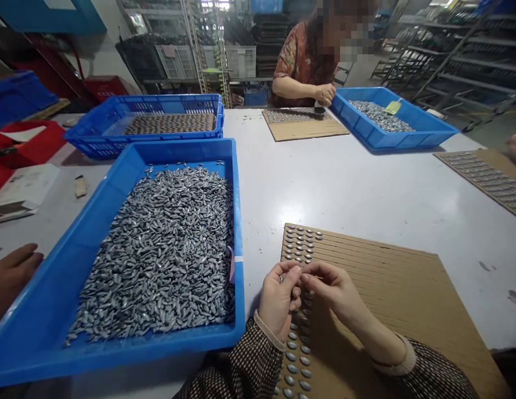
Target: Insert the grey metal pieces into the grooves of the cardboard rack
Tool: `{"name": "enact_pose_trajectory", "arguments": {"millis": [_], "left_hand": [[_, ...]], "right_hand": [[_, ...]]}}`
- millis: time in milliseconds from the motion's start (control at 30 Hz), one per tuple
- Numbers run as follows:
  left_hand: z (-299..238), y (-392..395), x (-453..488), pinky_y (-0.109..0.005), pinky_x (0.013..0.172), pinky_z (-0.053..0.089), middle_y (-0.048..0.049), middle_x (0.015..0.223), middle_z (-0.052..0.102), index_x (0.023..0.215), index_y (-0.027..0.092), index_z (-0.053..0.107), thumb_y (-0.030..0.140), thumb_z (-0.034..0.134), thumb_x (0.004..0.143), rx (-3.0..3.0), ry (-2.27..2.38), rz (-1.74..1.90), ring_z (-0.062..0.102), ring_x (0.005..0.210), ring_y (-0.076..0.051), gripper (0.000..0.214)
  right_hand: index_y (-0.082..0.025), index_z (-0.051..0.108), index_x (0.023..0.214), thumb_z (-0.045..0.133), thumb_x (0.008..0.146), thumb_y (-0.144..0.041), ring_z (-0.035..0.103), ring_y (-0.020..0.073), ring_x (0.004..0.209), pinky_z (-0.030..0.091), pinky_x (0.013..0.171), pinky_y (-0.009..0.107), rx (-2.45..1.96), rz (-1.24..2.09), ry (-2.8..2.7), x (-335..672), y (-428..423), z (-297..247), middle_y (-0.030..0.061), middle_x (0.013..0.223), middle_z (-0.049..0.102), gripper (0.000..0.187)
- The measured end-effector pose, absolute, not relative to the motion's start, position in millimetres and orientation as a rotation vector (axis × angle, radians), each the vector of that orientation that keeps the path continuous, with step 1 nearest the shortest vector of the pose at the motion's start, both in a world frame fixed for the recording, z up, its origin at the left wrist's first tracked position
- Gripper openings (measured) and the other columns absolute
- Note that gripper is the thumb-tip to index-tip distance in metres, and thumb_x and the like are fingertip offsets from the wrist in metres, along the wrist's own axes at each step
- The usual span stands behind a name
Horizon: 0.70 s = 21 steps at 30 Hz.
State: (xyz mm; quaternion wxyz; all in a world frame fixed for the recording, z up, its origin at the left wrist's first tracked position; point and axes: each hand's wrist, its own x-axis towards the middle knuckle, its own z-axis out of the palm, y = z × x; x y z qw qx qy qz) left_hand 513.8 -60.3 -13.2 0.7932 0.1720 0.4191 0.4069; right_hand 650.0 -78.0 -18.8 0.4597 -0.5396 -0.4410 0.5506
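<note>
Item, left hand [277, 302]: I am holding it curled low over the brown board [378, 310], thumb pressing toward the index finger; a fleck of grey is showing inside the curl, though whether I am gripping it I cannot tell.

Item, right hand [341, 288]: I am pinching thumb and index finger together at the left thumb's tip; anything between them is too small to tell.

Item, grey pieces [166, 249], pointed ovals: a great many are lying heaped in the blue tray [239, 221] to my left; others are sitting in short rows along the left side of my board, four across at the far end, two across nearest me.

Item, white table [345, 183]: it is bearing all of these.

Item, co-worker's hand [325, 94]: it is resting by the rim of a second blue tray [407, 143], near a partly filled board [310, 131].

Item, blue crate [219, 119]: it is standing behind my tray, holding a filled board [170, 124].
</note>
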Motion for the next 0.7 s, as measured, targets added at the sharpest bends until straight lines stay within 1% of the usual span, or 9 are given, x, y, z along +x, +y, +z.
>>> {"name": "enact_pose_trajectory", "arguments": {"millis": [100,167,267,333,400,467,533,633,700], "left_hand": [[-15.0,-60.0,513.6,-0.012,0.037,0.019,0.005,0.062,0.049,0.08,0.016,0.053,0.045,0.08,0.068,0.395,0.905,0.844,0.034,0.047,-0.003,0.041],[-16.0,-59.9,513.4,-0.013,0.037,0.017,0.0056,0.06,0.048,0.077,0.017,0.05,0.046,0.081,0.067,0.415,0.901,0.819,0.032,0.046,-0.002,0.043],[-15.7,-60.4,513.3,-0.012,0.037,0.016,0.0064,0.06,0.047,0.08,0.017,0.05,0.042,0.081,0.067,0.429,0.882,0.783,0.032,0.045,-0.002,0.042],[-14.7,-59.8,513.0,-0.012,0.037,0.017,0.006,0.061,0.047,0.084,0.016,0.053,0.036,0.081,0.069,0.406,0.854,0.75,0.034,0.046,-0.002,0.038],[-13.4,-57.5,512.2,-0.012,0.036,0.019,0.0042,0.064,0.05,0.089,0.014,0.056,0.031,0.077,0.072,0.326,0.823,0.731,0.038,0.046,-0.003,0.032],[-12.1,-53.8,511.1,-0.013,0.036,0.022,0.0012,0.069,0.054,0.092,0.013,0.057,0.028,0.067,0.079,0.182,0.813,0.795,0.043,0.048,-0.004,0.022],[-10.7,-50.7,510.7,-0.014,0.037,0.029,-0.0024,0.074,0.058,0.094,0.013,0.058,0.025,0.056,0.083,0.038,0.839,0.885,0.051,0.052,-0.007,0.016],[-8.9,-50.6,512.6,-0.016,0.041,0.037,-0.0063,0.078,0.062,0.1,0.011,0.058,0.019,0.048,0.084,-0.038,0.894,0.842,0.058,0.057,-0.011,0.02],[-8.2,-52.8,514.5,-0.016,0.039,0.035,-0.0053,0.076,0.062,0.102,0.012,0.057,0.017,0.047,0.084,0.001,0.904,0.779,0.057,0.054,-0.01,0.021]], "right_hand": [[-0.02,0.065,0.081,0.07,0.082,-0.042,0.058,0.0133,0.063,0.048,0.057,0.026,-1.34,1.301,-1.15,651.9,-80.7,-19.7,0.0005,0.072,0.064,0.023],[-0.021,0.065,0.09,0.068,0.084,-0.038,0.06,0.0149,0.07,0.05,0.062,0.027,-1.345,1.242,-1.221,653.2,-82.1,-17.9,0.0013,0.079,0.065,0.018],[-0.023,0.067,0.102,0.063,0.087,-0.032,0.062,0.0168,0.079,0.052,0.069,0.029,-1.353,1.14,-1.397,657.8,-83.4,-12.9,0.0031,0.089,0.066,0.018],[-0.023,0.069,0.099,0.06,0.088,-0.031,0.062,0.0174,0.079,0.052,0.07,0.029,-1.365,1.101,-1.469,665.4,-83.3,-12.1,0.0038,0.087,0.067,0.016],[-0.021,0.068,0.093,0.063,0.086,-0.034,0.062,0.0174,0.075,0.052,0.068,0.03,-1.4,1.099,-1.403,678.3,-81.4,-16.3,0.0037,0.082,0.068,0.015],[-0.02,0.066,0.089,0.068,0.082,-0.038,0.063,0.0169,0.069,0.053,0.064,0.03,-1.453,1.12,-1.26,695.7,-77.1,-25.3,0.003,0.076,0.068,0.019],[-0.019,0.065,0.085,0.07,0.079,-0.041,0.062,0.0158,0.063,0.052,0.06,0.029,-1.524,1.085,-1.172,713.9,-70.0,-36.6,0.0022,0.071,0.066,0.023],[-0.018,0.065,0.085,0.067,0.081,-0.042,0.062,0.0166,0.065,0.053,0.061,0.03,-1.611,0.894,-1.261,733.0,-55.7,-50.4,0.0035,0.073,0.067,0.025],[-0.018,0.065,0.089,0.063,0.084,-0.041,0.064,0.0183,0.072,0.054,0.066,0.033,-1.633,0.784,-1.356,737.4,-46.4,-55.1,0.0048,0.079,0.069,0.024]]}}
